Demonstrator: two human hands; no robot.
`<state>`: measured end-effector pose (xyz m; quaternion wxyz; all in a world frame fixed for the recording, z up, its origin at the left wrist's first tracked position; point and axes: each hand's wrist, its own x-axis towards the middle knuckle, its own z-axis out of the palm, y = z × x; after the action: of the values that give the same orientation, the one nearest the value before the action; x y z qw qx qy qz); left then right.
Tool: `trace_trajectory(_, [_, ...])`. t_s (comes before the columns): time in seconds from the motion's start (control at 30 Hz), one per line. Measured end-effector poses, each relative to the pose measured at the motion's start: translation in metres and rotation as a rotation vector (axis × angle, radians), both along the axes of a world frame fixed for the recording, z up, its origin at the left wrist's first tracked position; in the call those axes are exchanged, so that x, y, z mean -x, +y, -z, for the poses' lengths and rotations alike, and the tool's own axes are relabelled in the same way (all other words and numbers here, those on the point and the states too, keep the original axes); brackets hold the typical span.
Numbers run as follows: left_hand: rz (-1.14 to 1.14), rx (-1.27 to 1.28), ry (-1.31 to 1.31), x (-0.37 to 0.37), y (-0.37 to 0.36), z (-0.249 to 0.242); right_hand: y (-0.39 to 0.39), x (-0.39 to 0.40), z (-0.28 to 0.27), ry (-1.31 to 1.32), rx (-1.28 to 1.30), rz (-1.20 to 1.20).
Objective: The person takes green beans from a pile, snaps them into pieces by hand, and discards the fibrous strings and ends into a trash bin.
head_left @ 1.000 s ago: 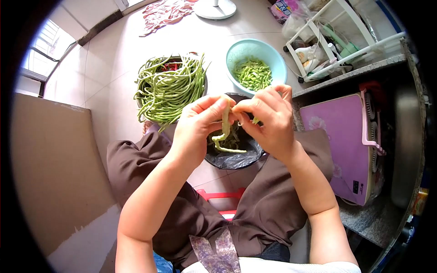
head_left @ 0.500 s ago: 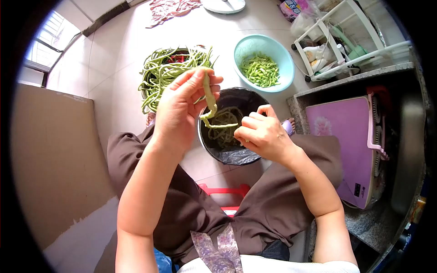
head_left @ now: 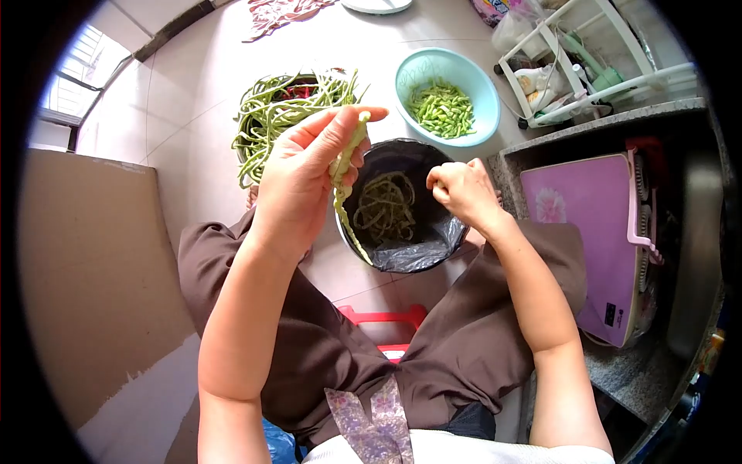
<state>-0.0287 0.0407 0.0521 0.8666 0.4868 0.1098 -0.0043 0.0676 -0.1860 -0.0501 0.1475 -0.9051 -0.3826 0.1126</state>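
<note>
"What's on that tiled floor (head_left: 193, 85)?"

"The blue basin (head_left: 485, 82), beside the black-lined bin (head_left: 417, 254), and the container (head_left: 307, 80) heaped with long beans (head_left: 267, 117)."

"And farther back?"

"A crumpled patterned cloth (head_left: 280, 16), near a round white base (head_left: 376, 6)."

Beans (head_left: 259, 116) are green, the bowl (head_left: 420, 69) pale blue, the liner (head_left: 410, 255) black.

I see bright daylight at the window (head_left: 86, 77) on my left, glare bleaching the floor tiles (head_left: 205, 58), deep shadow below the granite ledge (head_left: 599, 128), and black, lens-curved edges.
</note>
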Motion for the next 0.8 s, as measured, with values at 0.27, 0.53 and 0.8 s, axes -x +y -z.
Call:
trace_trajectory(0.27, [0.091,-0.021,0.094,0.004,-0.025,0.0,0.029,0.021,-0.102,0.637,-0.853,0.091])
trace_trajectory(0.53, [0.185,-0.106,-0.089,0.002,-0.035,-0.001,0.018,0.024,-0.122,0.42,-1.072,0.133])
trace_trajectory(0.8, [-0.007,-0.98,-0.396,0.005,-0.04,0.001,0.008,0.009,-0.131,-0.078,-0.657,-0.183])
